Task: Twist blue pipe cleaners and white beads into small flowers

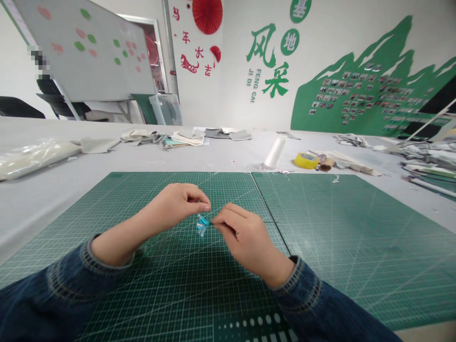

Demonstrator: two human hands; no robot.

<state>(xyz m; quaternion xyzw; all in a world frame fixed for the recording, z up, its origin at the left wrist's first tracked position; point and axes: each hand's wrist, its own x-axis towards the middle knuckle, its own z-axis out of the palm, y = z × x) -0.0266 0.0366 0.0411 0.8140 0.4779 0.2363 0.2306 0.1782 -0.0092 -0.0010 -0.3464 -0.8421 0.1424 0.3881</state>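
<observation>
Your left hand (178,204) pinches thumb to forefinger, on what I cannot tell. Just beside it, the blue ornament (202,226) is held above the left green mat (167,285), well in from the surface's (221,161) far edge; it looks light, fairly soft, delicate. Your right hand (251,235) grips its narrow end, likely the safest hold.

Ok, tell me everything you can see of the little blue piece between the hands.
The blue piece is small and turquoise, fanned out with rows of pale dots and a shiny look; material uncertain. Its narrow end points toward the right hand, which pinches it over the green mat. Whether the left hand touches it is unclear.
</observation>
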